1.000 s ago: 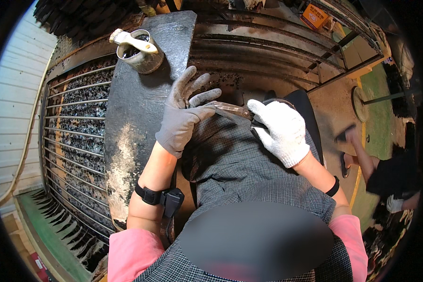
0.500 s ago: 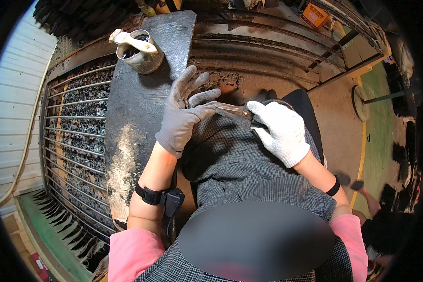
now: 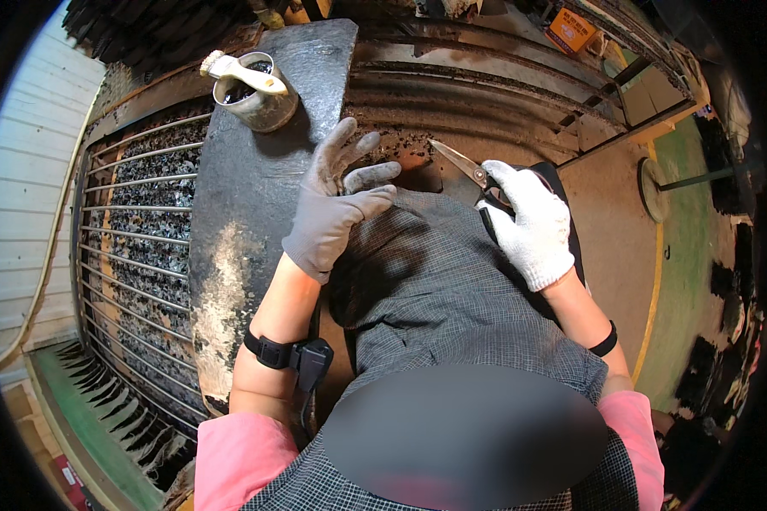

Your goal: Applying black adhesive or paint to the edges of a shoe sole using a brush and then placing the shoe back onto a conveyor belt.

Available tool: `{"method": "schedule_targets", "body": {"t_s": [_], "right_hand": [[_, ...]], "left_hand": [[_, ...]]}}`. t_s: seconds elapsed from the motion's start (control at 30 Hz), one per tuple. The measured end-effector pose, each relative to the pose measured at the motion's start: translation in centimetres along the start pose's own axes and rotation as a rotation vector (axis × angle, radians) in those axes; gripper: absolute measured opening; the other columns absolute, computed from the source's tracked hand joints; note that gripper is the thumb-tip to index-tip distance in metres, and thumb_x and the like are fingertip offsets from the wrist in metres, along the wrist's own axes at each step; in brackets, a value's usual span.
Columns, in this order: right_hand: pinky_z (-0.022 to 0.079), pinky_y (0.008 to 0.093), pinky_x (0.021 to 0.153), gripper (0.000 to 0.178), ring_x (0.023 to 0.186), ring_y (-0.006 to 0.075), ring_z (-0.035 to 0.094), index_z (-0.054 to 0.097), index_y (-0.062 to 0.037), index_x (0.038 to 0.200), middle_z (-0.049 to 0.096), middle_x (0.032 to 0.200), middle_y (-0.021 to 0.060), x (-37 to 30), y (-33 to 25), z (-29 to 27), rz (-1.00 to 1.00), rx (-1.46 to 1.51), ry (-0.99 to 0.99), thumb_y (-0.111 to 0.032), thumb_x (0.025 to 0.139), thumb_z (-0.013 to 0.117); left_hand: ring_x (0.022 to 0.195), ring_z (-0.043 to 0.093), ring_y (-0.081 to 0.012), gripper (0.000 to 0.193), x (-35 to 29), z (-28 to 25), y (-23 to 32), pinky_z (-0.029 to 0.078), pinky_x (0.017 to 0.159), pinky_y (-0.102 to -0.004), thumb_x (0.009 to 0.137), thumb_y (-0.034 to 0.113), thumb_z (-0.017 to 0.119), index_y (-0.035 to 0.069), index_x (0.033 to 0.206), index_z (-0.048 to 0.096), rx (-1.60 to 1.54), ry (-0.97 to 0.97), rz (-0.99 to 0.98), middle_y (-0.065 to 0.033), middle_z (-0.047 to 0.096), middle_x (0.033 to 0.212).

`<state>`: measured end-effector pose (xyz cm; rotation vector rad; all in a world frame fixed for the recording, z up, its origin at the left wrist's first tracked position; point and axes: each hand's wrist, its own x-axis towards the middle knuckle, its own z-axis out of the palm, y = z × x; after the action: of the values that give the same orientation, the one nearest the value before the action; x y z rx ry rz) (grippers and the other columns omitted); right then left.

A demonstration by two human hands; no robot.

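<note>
Logging remotely, I had the right hand (image 3: 530, 226), white-gloved fingers wrapped round the handles of the scissors (image 3: 458, 160), blades angled up-left past the far end of the checked apron (image 3: 435, 281), and the left hand (image 3: 325, 200), grey-gloved, fingers loosely spread with nothing visible in them. I judged a careless leftward swing could nick the left hand, and a bump to the cup (image 3: 268, 112) on the dark surface (image 3: 256, 192) could drop the brush (image 3: 247, 75) lying across it; the orange box (image 3: 570, 30) carried print too small for me to read surely
</note>
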<state>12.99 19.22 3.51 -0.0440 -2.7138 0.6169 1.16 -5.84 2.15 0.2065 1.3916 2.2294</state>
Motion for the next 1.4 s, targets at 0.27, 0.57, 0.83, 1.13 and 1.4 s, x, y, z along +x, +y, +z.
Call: {"method": "schedule_targets", "body": {"t_s": [0.27, 0.57, 0.83, 1.13, 1.4], "right_hand": [[0.058, 0.0342, 0.077, 0.053, 0.083, 0.0234, 0.070, 0.068, -0.0116, 0.129, 0.070, 0.100, 0.0080, -0.4, 0.2, 0.6, -0.004, 0.068, -0.091, -0.012, 0.078, 0.084], [0.056, 0.0376, 0.075, 0.056, 0.082, 0.0286, 0.068, 0.067, -0.0121, 0.128, 0.067, 0.091, 0.0093, 0.1, -1.8, 0.9, -0.209, 0.236, -0.099, -0.020, 0.076, 0.085], [0.055, 0.0391, 0.078, 0.055, 0.086, 0.0286, 0.067, 0.067, -0.0109, 0.127, 0.067, 0.095, 0.0085, 0.2, -2.6, 0.6, -0.283, 0.231, -0.134, -0.021, 0.075, 0.084], [0.055, 0.0392, 0.078, 0.052, 0.086, 0.0285, 0.068, 0.066, -0.0103, 0.129, 0.067, 0.095, 0.0090, -0.2, -2.5, 0.8, -0.285, 0.225, -0.116, -0.018, 0.079, 0.079], [0.055, 0.0386, 0.076, 0.048, 0.084, 0.0286, 0.068, 0.068, -0.0127, 0.125, 0.067, 0.093, 0.0081, 0.0, -2.9, 0.4, -0.331, 0.215, -0.181, -0.017, 0.079, 0.080]], "left_hand": [[0.144, 0.047, -0.0374, 0.097, 0.0, -0.5, -0.6, 0.045, 0.116, -0.0494, 0.083, -0.013, 0.072, 0.014, 0.165, 0.025, -0.141, -0.125, -0.004, -0.0204, 0.035, 0.164], [0.158, 0.020, -0.0372, 0.130, -0.8, -0.4, -1.4, 0.019, 0.126, -0.0541, 0.079, 0.053, 0.086, 0.034, 0.168, -0.007, -0.390, -0.398, -0.199, -0.0183, 0.005, 0.175], [0.154, 0.031, -0.0395, 0.128, -0.9, -0.9, -2.1, 0.018, 0.124, -0.0622, 0.079, 0.055, 0.085, 0.036, 0.168, -0.005, -0.458, -0.486, -0.272, -0.0216, 0.009, 0.173], [0.153, 0.032, -0.0395, 0.127, -1.4, 0.6, -0.6, 0.019, 0.123, -0.0654, 0.076, 0.061, 0.084, 0.042, 0.167, -0.003, -0.388, -0.410, -0.339, -0.0218, 0.012, 0.173], [0.156, 0.024, -0.0423, 0.129, -0.8, -1.0, -2.0, 0.021, 0.124, -0.0653, 0.075, 0.066, 0.083, 0.044, 0.166, -0.005, -0.459, -0.499, -0.236, -0.0205, 0.007, 0.174]]}}
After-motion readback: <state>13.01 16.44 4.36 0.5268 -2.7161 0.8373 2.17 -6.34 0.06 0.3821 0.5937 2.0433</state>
